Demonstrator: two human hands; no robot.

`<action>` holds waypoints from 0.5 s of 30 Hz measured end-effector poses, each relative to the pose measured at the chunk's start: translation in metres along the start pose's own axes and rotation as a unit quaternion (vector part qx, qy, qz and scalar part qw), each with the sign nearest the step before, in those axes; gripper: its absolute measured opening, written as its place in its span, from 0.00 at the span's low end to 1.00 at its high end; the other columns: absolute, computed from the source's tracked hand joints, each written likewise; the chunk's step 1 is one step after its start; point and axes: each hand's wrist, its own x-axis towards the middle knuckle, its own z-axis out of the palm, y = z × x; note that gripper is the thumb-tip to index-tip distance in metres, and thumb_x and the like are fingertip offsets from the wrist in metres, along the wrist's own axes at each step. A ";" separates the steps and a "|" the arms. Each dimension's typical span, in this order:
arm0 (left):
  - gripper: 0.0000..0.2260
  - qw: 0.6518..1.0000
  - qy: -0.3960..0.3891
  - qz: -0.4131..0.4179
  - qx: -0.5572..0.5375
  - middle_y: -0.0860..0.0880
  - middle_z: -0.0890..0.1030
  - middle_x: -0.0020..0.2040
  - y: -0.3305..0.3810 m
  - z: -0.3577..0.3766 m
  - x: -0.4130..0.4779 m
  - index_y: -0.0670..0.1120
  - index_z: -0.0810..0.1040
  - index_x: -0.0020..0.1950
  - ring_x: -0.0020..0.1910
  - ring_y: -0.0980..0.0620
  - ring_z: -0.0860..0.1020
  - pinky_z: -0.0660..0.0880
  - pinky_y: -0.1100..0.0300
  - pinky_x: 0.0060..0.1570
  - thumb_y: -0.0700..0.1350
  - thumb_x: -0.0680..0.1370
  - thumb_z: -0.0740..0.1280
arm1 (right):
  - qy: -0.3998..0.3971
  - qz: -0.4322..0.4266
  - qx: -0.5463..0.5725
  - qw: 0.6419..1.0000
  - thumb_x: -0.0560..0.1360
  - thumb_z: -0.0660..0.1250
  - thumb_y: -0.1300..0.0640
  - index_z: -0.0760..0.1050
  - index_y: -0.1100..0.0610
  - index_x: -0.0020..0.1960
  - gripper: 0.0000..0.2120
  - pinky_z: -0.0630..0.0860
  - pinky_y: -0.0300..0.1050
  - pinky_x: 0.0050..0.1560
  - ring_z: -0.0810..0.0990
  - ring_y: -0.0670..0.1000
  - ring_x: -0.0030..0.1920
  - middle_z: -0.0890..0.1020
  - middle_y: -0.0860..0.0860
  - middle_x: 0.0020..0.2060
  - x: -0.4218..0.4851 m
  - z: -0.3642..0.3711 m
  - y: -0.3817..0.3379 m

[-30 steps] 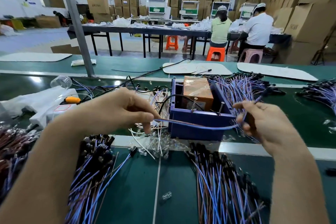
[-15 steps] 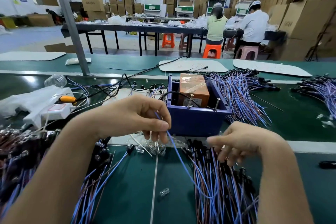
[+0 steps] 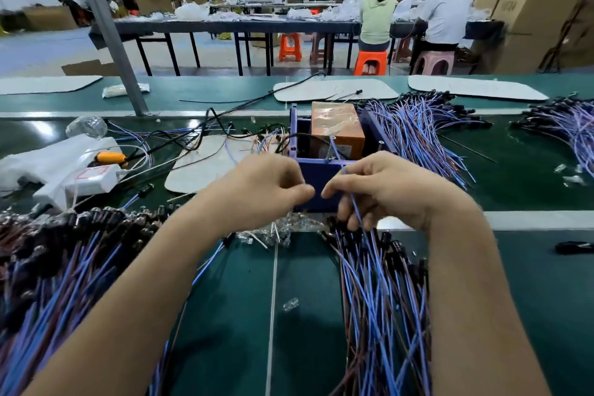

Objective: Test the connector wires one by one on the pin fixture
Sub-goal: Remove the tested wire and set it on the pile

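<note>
The blue pin fixture box (image 3: 316, 172) stands mid-bench with an orange block (image 3: 337, 127) inside it. My right hand (image 3: 385, 190) is in front of the box's right side, pinching one thin blue connector wire (image 3: 356, 209). That wire's upper end rises toward a pin in the box and its lower part drops into the wire pile (image 3: 379, 283) below. My left hand (image 3: 266, 193) is level with it at the box's left front. Its thumb and fingers are closed, and nothing shows between them. The two thumbs almost touch.
Piles of blue and brown wires lie at near left (image 3: 48, 267), behind the box (image 3: 424, 132) and at far right (image 3: 565, 125). A white power strip (image 3: 90, 177) and tangled black cables sit left. Small clear parts (image 3: 279, 228) lie under my hands. People sit at a far table.
My right hand rose from the near wire pile to the box front, now pinching the blue wire. My left hand shifted right to meet it. The wire end now points up at the fixture.
</note>
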 end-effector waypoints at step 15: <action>0.11 0.977 -0.148 0.048 0.145 0.51 0.75 0.39 0.035 0.118 -0.021 0.49 0.72 0.40 0.44 0.46 0.75 0.68 0.58 0.38 0.56 0.73 0.68 | 0.065 0.017 0.073 0.995 0.82 0.59 0.59 0.78 0.66 0.49 0.13 0.74 0.36 0.23 0.80 0.51 0.24 0.80 0.57 0.27 -0.003 -0.023 0.013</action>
